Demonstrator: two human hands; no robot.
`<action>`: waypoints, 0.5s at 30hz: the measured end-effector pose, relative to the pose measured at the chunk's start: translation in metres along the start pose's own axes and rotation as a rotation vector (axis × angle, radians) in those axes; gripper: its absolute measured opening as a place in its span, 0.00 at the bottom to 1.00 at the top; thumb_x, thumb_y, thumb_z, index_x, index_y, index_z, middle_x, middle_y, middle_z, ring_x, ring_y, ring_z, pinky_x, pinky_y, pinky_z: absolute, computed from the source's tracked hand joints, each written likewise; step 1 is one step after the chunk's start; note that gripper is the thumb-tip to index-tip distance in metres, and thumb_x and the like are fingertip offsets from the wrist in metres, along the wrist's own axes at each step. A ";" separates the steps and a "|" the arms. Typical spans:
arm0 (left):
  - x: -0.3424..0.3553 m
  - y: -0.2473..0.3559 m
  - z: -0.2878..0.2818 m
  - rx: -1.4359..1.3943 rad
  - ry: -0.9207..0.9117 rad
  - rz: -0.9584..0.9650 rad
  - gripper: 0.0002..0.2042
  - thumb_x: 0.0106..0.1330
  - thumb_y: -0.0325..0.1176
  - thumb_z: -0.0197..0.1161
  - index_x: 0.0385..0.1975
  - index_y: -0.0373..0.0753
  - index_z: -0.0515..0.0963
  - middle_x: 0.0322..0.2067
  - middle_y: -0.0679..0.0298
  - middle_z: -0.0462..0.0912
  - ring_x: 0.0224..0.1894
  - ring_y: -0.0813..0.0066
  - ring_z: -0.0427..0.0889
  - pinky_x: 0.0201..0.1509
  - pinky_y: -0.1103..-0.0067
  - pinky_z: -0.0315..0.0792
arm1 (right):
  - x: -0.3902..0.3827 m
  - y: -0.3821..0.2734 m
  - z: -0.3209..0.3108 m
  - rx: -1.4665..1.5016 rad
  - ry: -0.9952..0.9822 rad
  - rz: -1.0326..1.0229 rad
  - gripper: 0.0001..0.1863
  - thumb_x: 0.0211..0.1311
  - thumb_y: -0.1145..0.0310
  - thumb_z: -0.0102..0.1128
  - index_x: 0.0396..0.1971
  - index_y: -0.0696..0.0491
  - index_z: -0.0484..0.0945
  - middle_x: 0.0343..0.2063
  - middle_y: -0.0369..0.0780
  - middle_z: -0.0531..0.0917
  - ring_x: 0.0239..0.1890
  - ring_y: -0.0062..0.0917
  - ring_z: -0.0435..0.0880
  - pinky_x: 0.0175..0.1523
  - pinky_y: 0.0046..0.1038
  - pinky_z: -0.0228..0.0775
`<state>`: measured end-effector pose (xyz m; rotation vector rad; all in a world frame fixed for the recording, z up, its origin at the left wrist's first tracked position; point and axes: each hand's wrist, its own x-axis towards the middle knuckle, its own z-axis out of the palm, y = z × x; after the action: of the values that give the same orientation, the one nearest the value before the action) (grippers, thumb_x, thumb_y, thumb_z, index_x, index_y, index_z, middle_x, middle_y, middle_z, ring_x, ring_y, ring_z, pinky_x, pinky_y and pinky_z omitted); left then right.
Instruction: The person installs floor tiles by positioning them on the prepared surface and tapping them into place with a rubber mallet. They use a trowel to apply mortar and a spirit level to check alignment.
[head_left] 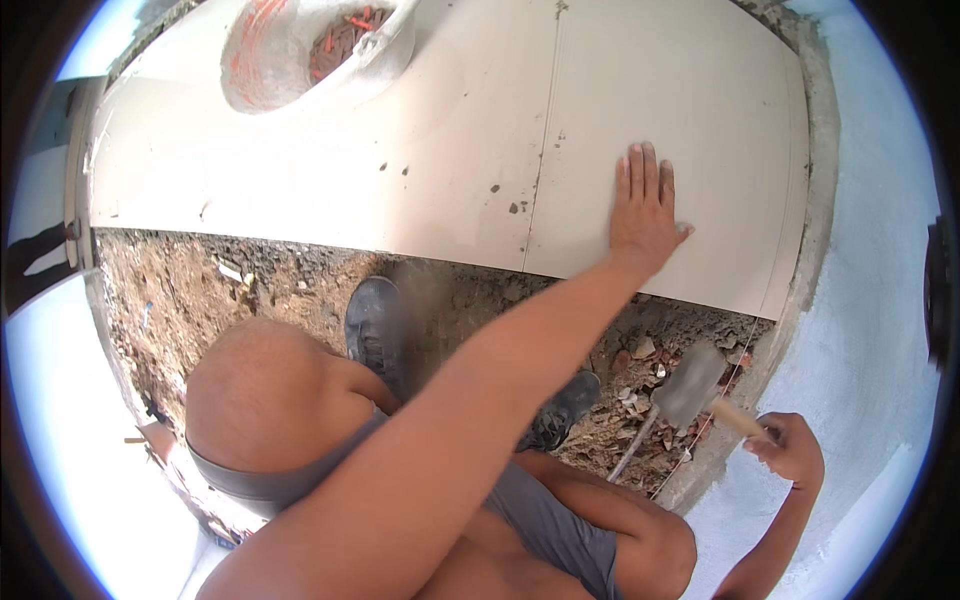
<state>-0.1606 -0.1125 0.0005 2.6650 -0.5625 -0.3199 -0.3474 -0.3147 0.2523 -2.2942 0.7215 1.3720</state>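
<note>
My left hand point(645, 210) lies flat on a large cream tile point(720, 120), its fingers stretched toward the far side. At the right, my right hand point(790, 450) is closed around the wooden handle of a mallet point(690, 387). The mallet's grey, blocky head is smeared by motion and hangs over the rubble just short of the tile's near edge. A thin pale rod point(635, 447) shows beside the head; whether they touch I cannot tell.
A whitish bucket point(400, 50) with reddish-brown pieces inside sits on the tiled floor at the far left. Rough soil point(160, 290) and broken stones border the tiles on the near side. A string point(705, 430) runs near the pale blue wall point(870, 290). My shoes point(375, 325) rest on the soil.
</note>
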 end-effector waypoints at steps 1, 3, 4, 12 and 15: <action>0.011 -0.008 -0.012 0.030 -0.097 0.073 0.47 0.62 0.64 0.55 0.72 0.35 0.52 0.73 0.40 0.41 0.76 0.44 0.36 0.76 0.54 0.33 | -0.007 0.001 0.007 0.287 0.053 -0.005 0.24 0.47 0.54 0.76 0.38 0.57 0.84 0.19 0.38 0.81 0.23 0.24 0.79 0.30 0.27 0.69; 0.043 -0.034 -0.047 0.144 -0.211 0.093 0.54 0.53 0.68 0.63 0.72 0.35 0.52 0.73 0.40 0.42 0.76 0.42 0.37 0.76 0.53 0.37 | -0.011 0.002 0.039 0.784 0.197 -0.210 0.28 0.54 0.54 0.72 0.43 0.63 0.78 0.17 0.31 0.72 0.15 0.13 0.69 0.20 0.19 0.59; 0.058 -0.045 -0.065 0.220 -0.213 0.055 0.58 0.47 0.71 0.66 0.72 0.35 0.52 0.73 0.40 0.42 0.76 0.41 0.38 0.76 0.53 0.39 | 0.002 0.012 0.065 0.826 0.355 -0.252 0.26 0.59 0.51 0.68 0.42 0.62 0.78 0.16 0.31 0.72 0.13 0.13 0.67 0.17 0.18 0.57; 0.076 -0.097 -0.086 0.407 -0.296 0.115 0.73 0.34 0.80 0.65 0.74 0.34 0.38 0.72 0.36 0.36 0.75 0.38 0.35 0.76 0.54 0.42 | 0.070 -0.073 0.038 1.231 0.711 -0.223 0.24 0.72 0.46 0.49 0.39 0.55 0.74 0.17 0.30 0.68 0.12 0.12 0.65 0.15 0.16 0.56; 0.072 -0.090 -0.086 0.424 -0.314 0.094 0.74 0.33 0.80 0.66 0.73 0.31 0.37 0.72 0.35 0.35 0.75 0.36 0.34 0.76 0.54 0.42 | 0.082 -0.093 0.001 1.327 0.929 -0.490 0.23 0.72 0.45 0.49 0.38 0.54 0.74 0.17 0.30 0.69 0.13 0.12 0.66 0.15 0.16 0.57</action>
<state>-0.0403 -0.0389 0.0294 2.9971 -0.9401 -0.6635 -0.2601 -0.2587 0.1833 -1.5910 0.8227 -0.4691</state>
